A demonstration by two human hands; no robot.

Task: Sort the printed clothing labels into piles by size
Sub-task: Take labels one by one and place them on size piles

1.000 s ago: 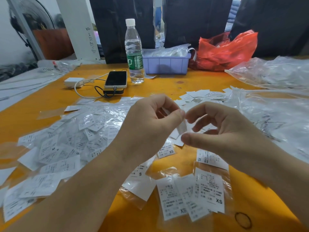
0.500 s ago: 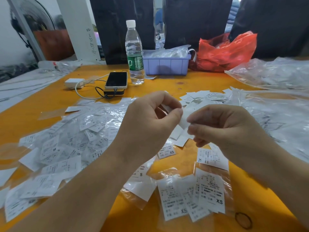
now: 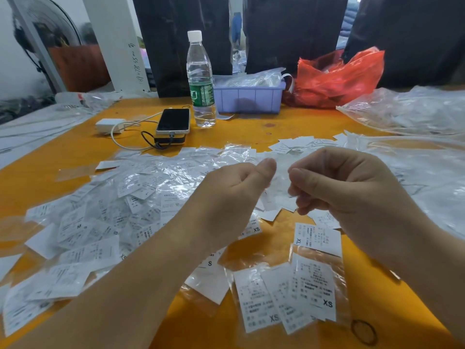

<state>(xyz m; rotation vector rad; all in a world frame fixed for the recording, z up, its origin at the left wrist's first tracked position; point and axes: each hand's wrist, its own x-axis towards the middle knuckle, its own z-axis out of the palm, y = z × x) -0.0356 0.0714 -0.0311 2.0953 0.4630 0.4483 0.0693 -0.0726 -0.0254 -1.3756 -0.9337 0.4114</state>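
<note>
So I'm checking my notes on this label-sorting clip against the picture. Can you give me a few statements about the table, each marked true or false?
1. The water bottle stands upright with its cap on. True.
2. The phone lies screen up, left of the bottle. True.
3. The plastic bag beside the lilac tray is blue. False: it is red.
4. The nearest bagged labels read XL. False: they read XS.
5. The left hand and right hand are raised close together. True.
</note>
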